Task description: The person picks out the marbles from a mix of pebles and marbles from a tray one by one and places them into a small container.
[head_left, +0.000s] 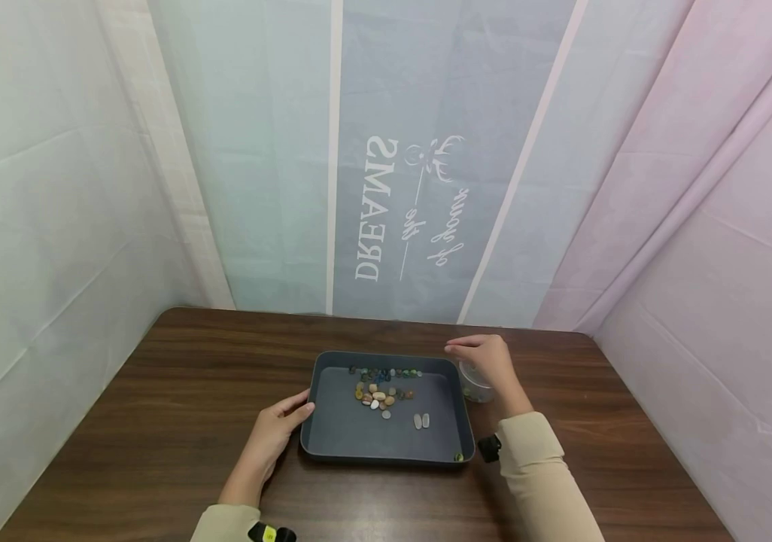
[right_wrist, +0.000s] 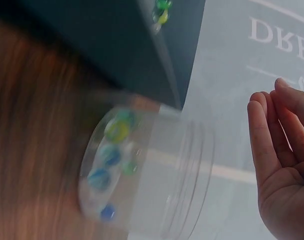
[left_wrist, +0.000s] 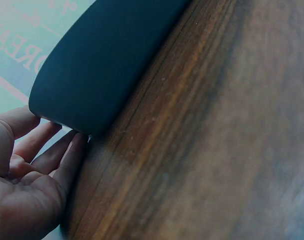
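Observation:
A dark grey rectangular tray (head_left: 359,440) lies on the table with marbles (head_left: 386,374) in a band along its far side. Rounded pebbles (head_left: 378,396) cluster near its middle, and two pale oblong stones (head_left: 422,421) lie toward the right. One green marble (head_left: 459,457) sits in the near right corner. My left hand (head_left: 276,429) holds the tray's left side, thumb at the rim and fingers against the wall. Above a clear jar (right_wrist: 167,170) holding several glass marbles (right_wrist: 110,155), my right hand (head_left: 490,361) has its fingertips close together; nothing shows between them.
The brown wooden table (head_left: 176,421) extends around the tray and jar. Beyond its far edge hangs a printed cloth (head_left: 413,211), with pale cloth walls at both sides. The jar stands close beside the tray's right wall.

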The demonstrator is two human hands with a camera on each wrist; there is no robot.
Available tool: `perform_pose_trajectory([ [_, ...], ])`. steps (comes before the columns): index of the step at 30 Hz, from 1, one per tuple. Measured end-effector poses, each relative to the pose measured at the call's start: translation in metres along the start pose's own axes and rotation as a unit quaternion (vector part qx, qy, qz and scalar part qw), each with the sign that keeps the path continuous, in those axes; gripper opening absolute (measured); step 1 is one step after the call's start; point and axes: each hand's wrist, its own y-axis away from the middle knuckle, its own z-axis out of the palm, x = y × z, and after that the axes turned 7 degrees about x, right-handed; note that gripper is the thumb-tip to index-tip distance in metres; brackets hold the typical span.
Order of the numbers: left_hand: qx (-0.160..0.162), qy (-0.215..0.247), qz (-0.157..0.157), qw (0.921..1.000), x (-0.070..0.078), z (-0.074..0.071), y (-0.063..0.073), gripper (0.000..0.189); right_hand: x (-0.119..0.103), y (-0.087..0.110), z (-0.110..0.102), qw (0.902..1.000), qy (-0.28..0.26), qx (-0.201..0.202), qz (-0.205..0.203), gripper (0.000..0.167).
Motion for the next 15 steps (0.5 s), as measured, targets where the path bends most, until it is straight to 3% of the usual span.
perform_pose_trajectory([
  [8,0.003,-0.003,0.004,1.0,-0.001,0.0,0.0,0.053,-0.024,0.002,0.018,0.9987,-0.032,-0.037,-0.009,0.022],
  [15,0.002,0.007,0.001,1.0,-0.001,0.0,0.0,0.051,-0.035,0.002,0.037,0.9979,-0.016,-0.05,-0.038,0.02],
])
